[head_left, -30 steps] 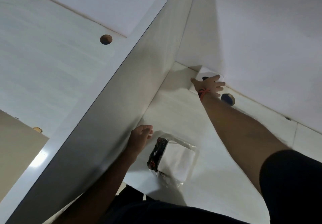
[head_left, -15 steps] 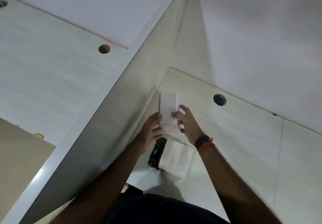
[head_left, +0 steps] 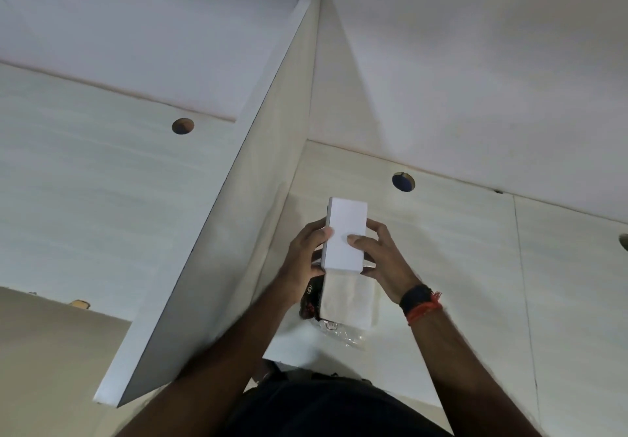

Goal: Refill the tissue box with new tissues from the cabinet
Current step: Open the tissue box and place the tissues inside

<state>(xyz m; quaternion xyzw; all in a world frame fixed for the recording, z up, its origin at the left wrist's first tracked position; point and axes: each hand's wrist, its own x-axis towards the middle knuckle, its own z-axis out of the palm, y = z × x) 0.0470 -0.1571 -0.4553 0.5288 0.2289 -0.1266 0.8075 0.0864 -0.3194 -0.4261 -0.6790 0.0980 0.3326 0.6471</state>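
Note:
A plain white tissue box (head_left: 345, 232) is held up over the desk, its long side pointing away from me. My left hand (head_left: 304, 253) grips its left edge and my right hand (head_left: 384, 260) grips its right edge, thumb on top. Directly below, on the desk, lies a pack of white tissues (head_left: 346, 300) in a torn clear wrapper with a dark printed end; the box and my hands hide its far part.
A tall white partition panel (head_left: 217, 232) runs diagonally along the left of the pale desk (head_left: 475, 266). The desk has a round cable hole (head_left: 403, 181) behind the box, and another hole (head_left: 182, 126) sits left of the partition. White wall behind.
My right hand fetched the white box from the desk's far corner and brought it near. Both hands now hold it above the tissue pack, closer to me and higher than before.

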